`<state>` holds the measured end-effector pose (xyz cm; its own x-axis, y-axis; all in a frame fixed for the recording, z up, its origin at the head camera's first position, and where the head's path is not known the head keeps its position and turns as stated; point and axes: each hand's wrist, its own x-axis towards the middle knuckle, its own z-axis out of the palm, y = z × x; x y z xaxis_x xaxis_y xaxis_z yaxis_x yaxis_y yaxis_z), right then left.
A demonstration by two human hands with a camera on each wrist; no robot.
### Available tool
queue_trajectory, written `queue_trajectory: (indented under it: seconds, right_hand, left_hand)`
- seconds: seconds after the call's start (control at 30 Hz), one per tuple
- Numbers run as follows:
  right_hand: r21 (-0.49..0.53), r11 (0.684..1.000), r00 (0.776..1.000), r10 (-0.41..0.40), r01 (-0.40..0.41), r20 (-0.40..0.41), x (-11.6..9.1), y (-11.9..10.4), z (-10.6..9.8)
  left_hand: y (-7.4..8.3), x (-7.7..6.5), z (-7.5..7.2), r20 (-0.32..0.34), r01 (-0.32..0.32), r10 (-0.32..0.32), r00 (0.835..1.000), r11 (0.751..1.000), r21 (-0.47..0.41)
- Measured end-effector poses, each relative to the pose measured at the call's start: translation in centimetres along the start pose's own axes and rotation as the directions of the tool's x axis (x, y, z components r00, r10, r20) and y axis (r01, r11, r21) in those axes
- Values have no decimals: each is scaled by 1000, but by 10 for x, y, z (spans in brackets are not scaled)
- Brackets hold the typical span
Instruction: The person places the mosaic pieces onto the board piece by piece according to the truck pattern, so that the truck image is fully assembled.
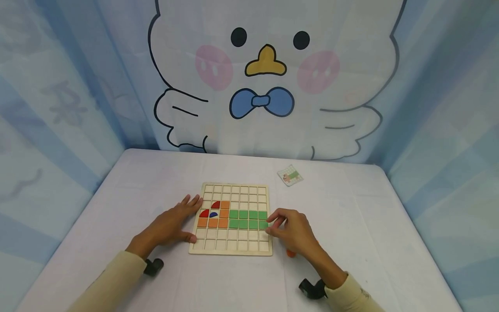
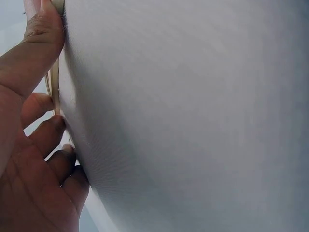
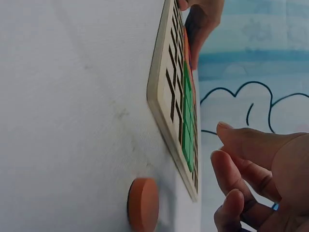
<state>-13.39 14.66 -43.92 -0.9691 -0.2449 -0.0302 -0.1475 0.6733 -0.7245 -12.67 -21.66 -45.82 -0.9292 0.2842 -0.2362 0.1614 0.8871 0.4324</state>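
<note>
A square wooden grid board [image 1: 231,252] lies flat on the table. Two rows of green square tiles [image 1: 248,219] cover its right middle. To their left sit several orange tiles [image 1: 212,223], two red rounded-corner pieces [image 1: 215,205] and a blue half-round piece [image 1: 213,215]. My left hand [image 1: 167,225] rests spread against the board's left edge, thumb near the lower corner. Over the right edge hovers my right hand [image 1: 294,229], its fingers loosely bent by the last green tiles. In the right wrist view nothing shows between thumb and fingertips.
An orange piece with a rounded side [image 3: 143,205] stands on the white cloth [image 1: 234,286] beneath the right hand, right of the board. Beyond the board's upper right corner lies a small card [image 1: 290,175] with a coloured grid pattern. A printed curtain [image 1: 265,130] hangs behind the table.
</note>
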Motion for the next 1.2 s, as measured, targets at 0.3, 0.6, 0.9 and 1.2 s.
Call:
queue_trajectory:
  seconds: [0.3, 0.6, 0.9, 1.2]
  right_hand:
    - [-56, 994, 995, 94, -94, 11, -21, 22, -23]
    - [-122, 988, 993, 106, -98, 55, -36, 37, -35]
    - [-152, 987, 992, 71, -55, 106, -40, 40, -33]
    - [-97, 995, 991, 16, -3, 135, -34, 37, -24]
  left_hand:
    - [0, -1, 0, 5, 12, -12, 1000, 1000, -6]
    - [0, -2, 0, 5, 12, -12, 1000, 1000, -12]
    - [0, -1, -1, 4, 1, -1, 1000, 1000, -2]
    - [0, -1, -1, 3, -8, 8, 1000, 1000, -6]
